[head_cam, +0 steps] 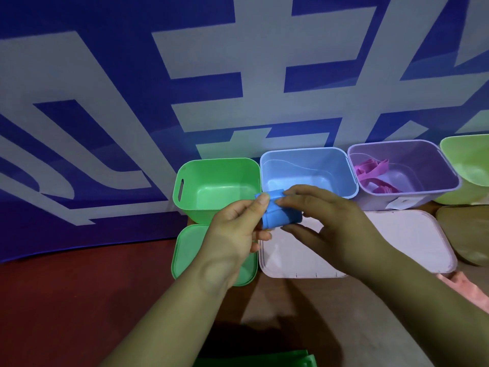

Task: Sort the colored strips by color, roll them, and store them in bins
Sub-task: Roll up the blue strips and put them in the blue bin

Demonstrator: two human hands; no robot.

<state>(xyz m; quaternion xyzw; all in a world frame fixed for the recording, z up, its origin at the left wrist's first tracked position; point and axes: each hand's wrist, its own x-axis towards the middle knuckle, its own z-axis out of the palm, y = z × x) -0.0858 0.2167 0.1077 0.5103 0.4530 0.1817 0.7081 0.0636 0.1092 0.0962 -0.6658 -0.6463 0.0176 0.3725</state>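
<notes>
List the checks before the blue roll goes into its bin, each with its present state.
1. Grip of left hand and right hand on the blue roll: ok.
2. Loose end of the blue roll tucked in: cannot tell.
3. Lid off the blue bin: ok.
4. Visible floor of the blue bin free of other colours: ok.
5. Roll over the bin's opening: not ok, it seems short of the near rim.

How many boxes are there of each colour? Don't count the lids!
Green box: 1
Blue box: 1
Purple box: 1
Light green box, partly cut off at the right edge: 1
Total: 4 boxes
</notes>
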